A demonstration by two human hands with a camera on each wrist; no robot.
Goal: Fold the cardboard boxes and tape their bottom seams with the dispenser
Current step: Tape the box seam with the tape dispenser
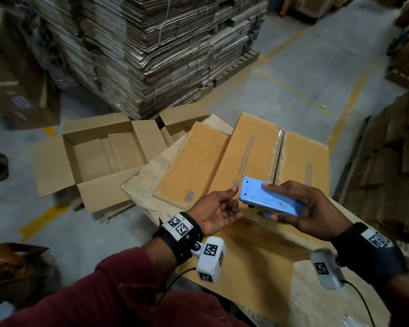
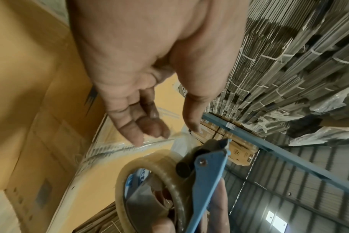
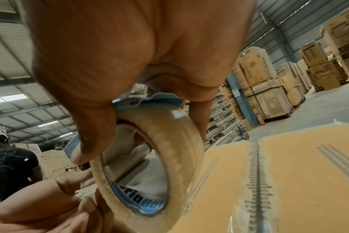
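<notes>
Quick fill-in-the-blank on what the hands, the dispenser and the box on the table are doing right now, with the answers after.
1. The blue metal tape dispenser is gripped by the ____ hand.
2. The left hand holds ____.
3. The roll of tape in the dispenser is ____ in colour.
4. The centre seam of the brown cardboard box on the table is already ____.

Missing words: right; nothing; clear; taped

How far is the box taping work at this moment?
Done: the box on the table is folded, with clear tape along its bottom seam. In hand: the right hand grips the blue dispenser; the left hand is beside it, open. Left: the stack of flat cartons.
</notes>
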